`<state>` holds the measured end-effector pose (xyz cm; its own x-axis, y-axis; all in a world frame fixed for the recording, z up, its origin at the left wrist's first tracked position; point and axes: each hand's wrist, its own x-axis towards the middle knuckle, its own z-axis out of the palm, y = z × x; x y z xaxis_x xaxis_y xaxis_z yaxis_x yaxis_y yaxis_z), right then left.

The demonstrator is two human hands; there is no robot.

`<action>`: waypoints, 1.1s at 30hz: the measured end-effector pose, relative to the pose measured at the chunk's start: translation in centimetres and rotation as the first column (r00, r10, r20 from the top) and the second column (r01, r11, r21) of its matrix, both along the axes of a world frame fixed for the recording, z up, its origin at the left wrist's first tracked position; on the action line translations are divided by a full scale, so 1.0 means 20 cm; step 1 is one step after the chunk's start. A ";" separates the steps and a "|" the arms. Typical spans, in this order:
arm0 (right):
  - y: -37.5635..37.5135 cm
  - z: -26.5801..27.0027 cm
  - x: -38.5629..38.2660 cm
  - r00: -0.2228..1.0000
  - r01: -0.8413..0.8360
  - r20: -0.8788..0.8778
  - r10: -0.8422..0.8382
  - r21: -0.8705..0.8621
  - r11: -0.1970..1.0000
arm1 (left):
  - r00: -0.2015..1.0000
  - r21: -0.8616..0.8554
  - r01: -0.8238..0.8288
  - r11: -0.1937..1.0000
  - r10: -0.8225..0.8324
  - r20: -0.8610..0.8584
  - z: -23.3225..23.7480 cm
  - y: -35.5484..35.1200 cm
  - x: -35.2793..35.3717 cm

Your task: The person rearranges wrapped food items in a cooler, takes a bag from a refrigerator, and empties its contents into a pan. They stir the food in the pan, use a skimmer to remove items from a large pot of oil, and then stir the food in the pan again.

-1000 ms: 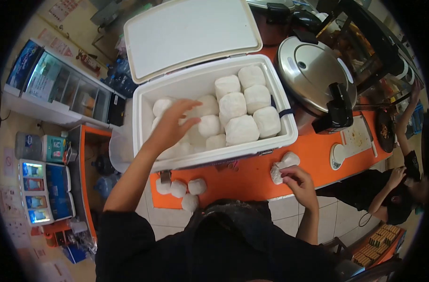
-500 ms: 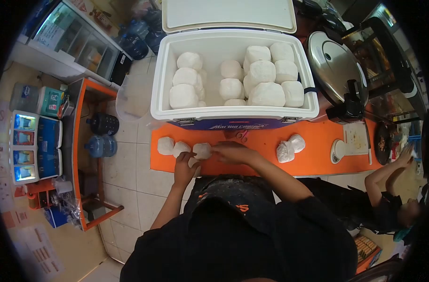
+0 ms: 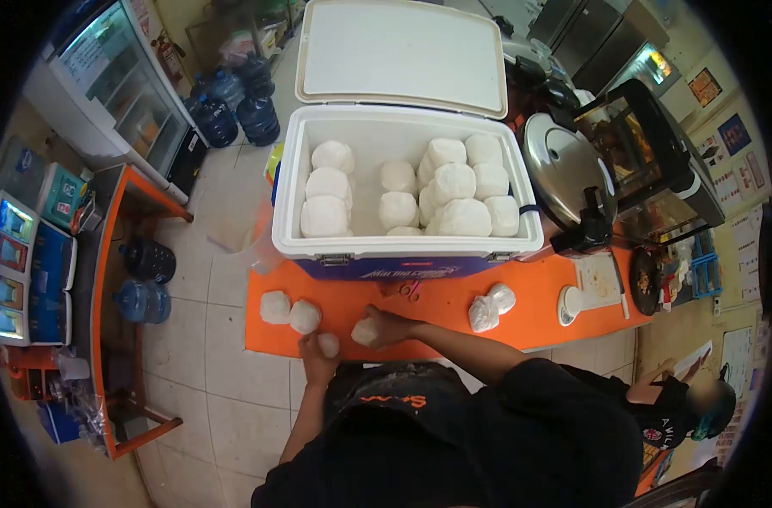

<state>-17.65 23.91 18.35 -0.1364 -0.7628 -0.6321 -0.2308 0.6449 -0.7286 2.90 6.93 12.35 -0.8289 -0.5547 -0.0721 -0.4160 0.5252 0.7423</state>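
My right hand (image 3: 389,328) is closed around a rounded white wrapped bundle (image 3: 365,333) above the front of the orange table (image 3: 352,296). My left hand (image 3: 317,364) is at the table's front edge, its fingers curled against a smaller white bundle (image 3: 328,344), partly hidden by the hand. Beyond it on the table sit two more white bundles, one at the left (image 3: 275,307) and one nearer the hand (image 3: 305,317). What is inside the wrapping cannot be seen.
An open white cooler (image 3: 407,246) behind holds stacks of similar bundles. Pink-handled scissors (image 3: 410,291) lie before it. Further right are two wrapped bundles (image 3: 491,306), a small scale (image 3: 570,305), a cutting board (image 3: 600,279) and a large steel pot (image 3: 564,169). A co-worker (image 3: 674,411) stands right.
The view has tilted up. My right hand has moved its bundle rightward and nearer my body, away from my left hand. A white sheet now shows in the co-worker's hands.
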 end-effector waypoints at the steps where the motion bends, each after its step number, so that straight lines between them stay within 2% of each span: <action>1: 0.04 0.13 -0.04 0.987 0.035 0.156 -0.025 -0.059 0.998 | 1.000 0.056 0.011 0.998 -0.012 0.006 0.05 -0.04 0.02; 2: 0.08 0.27 -0.06 0.949 0.080 0.314 -0.042 -0.111 0.991 | 1.000 0.113 0.024 0.993 -0.026 0.016 0.13 -0.07 0.04; 3: 0.09 0.49 -0.10 0.941 0.040 0.337 0.034 -0.211 0.977 | 0.998 0.393 -0.023 0.919 0.042 -0.040 0.27 -0.09 0.04; 4: 0.09 0.74 -0.16 0.928 0.006 0.356 0.111 -0.312 0.950 | 0.990 0.642 -0.048 0.765 0.121 -0.070 0.43 -0.13 0.05; 6: 0.07 1.12 -0.28 0.938 -0.170 0.167 0.304 -0.544 0.822 | 0.997 0.775 0.000 0.632 0.061 -0.050 0.64 -0.25 0.09; 8: 0.05 1.38 -0.45 0.934 -0.297 -0.033 0.355 -0.622 0.725 | 0.999 0.822 0.033 0.568 -0.008 -0.035 0.84 -0.36 0.10; 10: -0.01 1.59 -0.58 0.978 -0.084 0.132 0.164 -0.471 0.878 | 0.996 0.847 0.089 0.524 -0.060 -0.067 0.99 -0.44 0.08; 11: -0.06 1.58 -0.68 0.987 -0.158 -0.099 0.125 -0.482 0.862 | 0.991 0.848 0.132 0.513 -0.078 -0.107 1.05 -0.49 0.07; 12: -0.13 1.54 -0.78 0.942 -0.232 -0.326 0.076 -0.475 0.849 | 0.984 0.847 0.177 0.502 -0.096 -0.149 1.11 -0.52 0.05; 15: -0.29 1.40 -0.93 0.746 -0.335 -0.626 0.227 -0.058 0.940 | 0.964 0.736 0.267 0.623 -0.154 -0.219 1.27 -0.57 -0.03; 18: -0.43 1.10 -0.99 0.613 -0.531 -0.558 0.560 0.234 0.815 | 0.964 0.725 0.243 0.645 -0.077 -0.255 1.38 -0.57 -0.09; 21: -0.47 0.96 -0.95 0.533 -0.581 -0.446 0.719 0.425 0.694 | 0.967 0.710 0.177 0.681 0.014 -0.255 1.42 -0.56 -0.11; 23: -0.47 0.86 -0.98 0.430 -0.622 -0.446 0.785 0.484 0.616 | 0.963 0.662 0.164 0.731 0.026 -0.267 1.43 -0.57 -0.12; 24: -0.48 0.84 -0.99 0.374 -0.638 -0.445 0.814 0.513 0.574 | 0.961 0.636 0.157 0.755 0.033 -0.276 1.43 -0.58 -0.13; 27: -0.48 0.79 -0.98 0.327 -0.625 -0.437 0.838 0.565 0.539 | 0.961 0.628 0.150 0.764 0.038 -0.275 1.46 -0.61 -0.19; 30: -0.46 0.80 -0.95 -0.062 -0.673 -0.583 0.810 0.624 0.397 | 0.948 0.576 0.221 0.787 -0.036 -0.315 1.49 -0.65 -0.31; 33: -0.35 0.67 -1.03 -0.047 -0.724 -0.612 0.789 0.566 0.396 | 0.939 0.528 0.289 0.798 -0.130 -0.318 1.56 -0.67 -0.48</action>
<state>-38.18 16.84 31.85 0.1231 -0.7063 -0.6971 -0.9574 -0.2693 0.1038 -6.69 -6.40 43.59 -0.9522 -0.2929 -0.0865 -0.1016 0.0367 0.9942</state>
